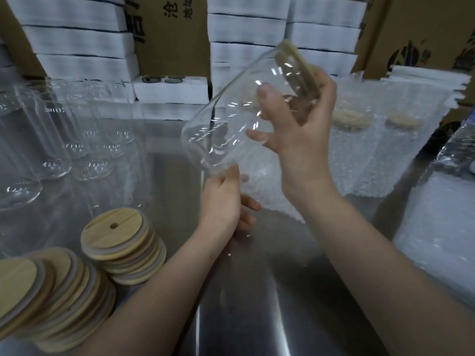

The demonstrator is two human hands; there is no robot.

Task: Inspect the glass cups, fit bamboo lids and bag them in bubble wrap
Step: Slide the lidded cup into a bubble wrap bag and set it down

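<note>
A clear glass cup (231, 111) is tilted in the air over the table's middle, a bamboo lid (299, 64) on its upper right end. My right hand (295, 124) grips the cup near the lid, thumb across the glass. Its rounded base points down left. There my left hand (223, 201) pinches the mouth of a bubble wrap bag (259, 181) just under the base. Two leaning stacks of bamboo lids (123, 242) lie at the lower left. Several bare glass cups (51, 140) stand at the left.
Bagged cups with lids (349, 119) lie on the right side of the steel table (257, 304). More bubble wrap (442, 227) sits at the right edge. White foam trays (77, 42) and cardboard boxes (169, 34) are stacked along the back.
</note>
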